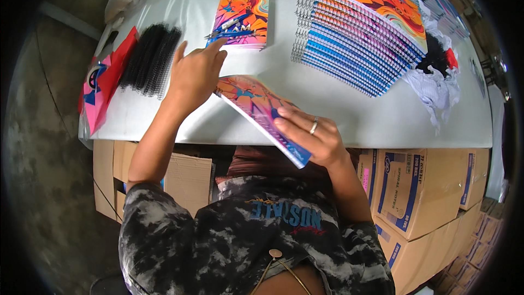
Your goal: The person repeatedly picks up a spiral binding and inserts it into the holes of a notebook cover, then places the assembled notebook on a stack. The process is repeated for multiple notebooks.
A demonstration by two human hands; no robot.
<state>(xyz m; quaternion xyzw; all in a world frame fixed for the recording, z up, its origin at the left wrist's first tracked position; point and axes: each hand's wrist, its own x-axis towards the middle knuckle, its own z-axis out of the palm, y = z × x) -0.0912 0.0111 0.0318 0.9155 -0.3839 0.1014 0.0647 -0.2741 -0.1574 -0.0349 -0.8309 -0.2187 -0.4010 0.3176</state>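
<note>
My right hand (314, 134), with a ring on one finger, grips a thin notebook (254, 104) with a colourful illustrated cover. The notebook is tilted over the table's near edge, its upper left corner close to my left wrist. My left hand (197, 71) is stretched forward, fingers apart, its index fingertip at a blue-handled tool (232, 26) that looks like pliers. The tool lies on a small stack of matching notebooks (256, 8). Whether the fingertip touches the handle I cannot tell.
Black spiral binding coils (150, 57) lie left, beside a red and pink packet (106, 82). A fanned stack of spiral-bound notebooks (360, 43) stands right, near crumpled white material (434, 95). Cardboard boxes (409, 191) sit below the white table (284, 71).
</note>
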